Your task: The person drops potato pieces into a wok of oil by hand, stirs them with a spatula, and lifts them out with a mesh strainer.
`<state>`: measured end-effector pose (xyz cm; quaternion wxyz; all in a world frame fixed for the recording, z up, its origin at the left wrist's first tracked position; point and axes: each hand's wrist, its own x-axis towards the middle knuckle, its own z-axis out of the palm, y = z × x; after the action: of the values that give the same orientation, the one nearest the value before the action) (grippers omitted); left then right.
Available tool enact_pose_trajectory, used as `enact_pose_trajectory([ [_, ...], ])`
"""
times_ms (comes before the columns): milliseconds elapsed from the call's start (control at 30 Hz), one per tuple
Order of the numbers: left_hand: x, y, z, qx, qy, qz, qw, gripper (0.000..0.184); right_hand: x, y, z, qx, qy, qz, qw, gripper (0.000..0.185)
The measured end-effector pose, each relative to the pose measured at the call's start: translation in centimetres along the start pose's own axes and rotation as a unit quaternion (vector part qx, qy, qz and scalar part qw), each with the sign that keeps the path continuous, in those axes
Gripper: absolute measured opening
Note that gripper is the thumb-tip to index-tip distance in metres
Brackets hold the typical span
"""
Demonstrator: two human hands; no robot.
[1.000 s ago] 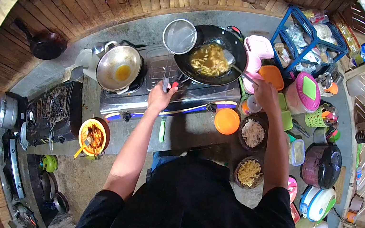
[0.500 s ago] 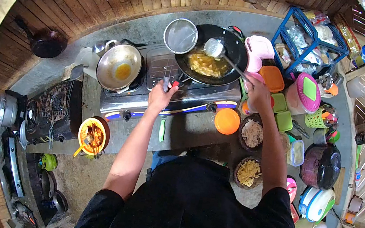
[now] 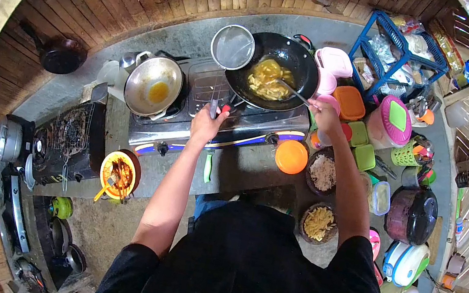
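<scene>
My left hand is closed around the handle of a mesh strainer. The red end of the wok's handle shows at my thumb; whether I grip it too I cannot tell. Over the left rim of the black wok the strainer is held out, and no food shows in its mesh. In the wok, pale yellow pieces of food lie in bubbling oil. My right hand grips a ladle whose head is down in the oil and hidden.
A metal pan with some oil stands on the stove's left burner. To the right are an orange lid, a bowl of white shreds, a bowl of yellow pieces and several plastic containers. An orange bowl sits left.
The ladle's head has gone from above the food down into the oil, and my right hand has shifted slightly. The food has spread and the oil is stirred up. My left hand stays put.
</scene>
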<state>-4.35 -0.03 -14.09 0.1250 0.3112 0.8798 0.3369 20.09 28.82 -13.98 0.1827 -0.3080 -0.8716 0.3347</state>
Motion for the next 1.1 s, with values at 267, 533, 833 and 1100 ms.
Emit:
enact_pose_trajectory([
  [267,-0.4,1.2,-0.9,-0.022,-0.031,-0.041,0.998,0.038,-1.4,-2.6,-2.2,0.08,-0.033,-0.03,0.996,0.03],
  [533,-0.3,1.0,-0.8,-0.02,-0.031,-0.049,0.998,0.037,-1.8,-5.2,-6.0,-0.247,0.075,0.008,0.966,0.027],
  [833,-0.1,0.6,-0.5,-0.017,-0.031,-0.048,0.998,0.037,-1.7,-3.4,-8.2,-0.169,-0.059,0.022,0.984,0.027],
  [1100,-0.2,1.0,-0.8,-0.018,-0.036,-0.052,0.998,0.038,-2.0,-4.3,-5.7,-0.003,-0.125,-0.022,0.992,0.028],
])
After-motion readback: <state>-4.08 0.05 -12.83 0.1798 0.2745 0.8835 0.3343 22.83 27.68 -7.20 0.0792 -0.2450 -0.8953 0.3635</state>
